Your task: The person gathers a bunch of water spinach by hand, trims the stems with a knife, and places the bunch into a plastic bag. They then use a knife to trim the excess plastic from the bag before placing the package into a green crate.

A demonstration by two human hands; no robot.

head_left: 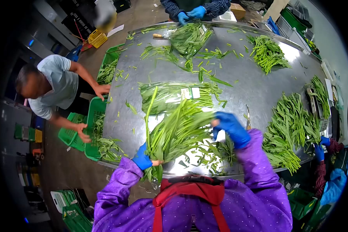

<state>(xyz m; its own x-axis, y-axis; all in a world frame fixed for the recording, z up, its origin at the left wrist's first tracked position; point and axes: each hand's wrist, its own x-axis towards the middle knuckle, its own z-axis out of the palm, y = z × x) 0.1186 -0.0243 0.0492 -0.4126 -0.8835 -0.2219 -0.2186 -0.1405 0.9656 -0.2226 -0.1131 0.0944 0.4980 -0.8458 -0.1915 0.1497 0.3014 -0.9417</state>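
Observation:
A bunch of long-stemmed leafy greens [178, 133] is held over the near edge of the metal table [236, 91]. My left hand [144, 157], in a blue glove with bare fingertips, is closed round its lower left side. At the leafy right side of the bunch is my right hand [232, 128], gloved the same way and slightly blurred, its fingertips right by the leaves. Just beyond the bunch lies a clear bag of greens [162, 96] with a white and green label [190, 93]. Cut leaf and stem scraps [208, 156] lie below my right hand.
A knife [248, 118] lies right of centre. Piles of greens [290, 131] cover the right side, near a scale [315, 102]. Across the table, a person's gloved hands [191, 14] touch a bagged bunch [191, 36]. Another person [58, 85] leans over green crates [92, 127] at left.

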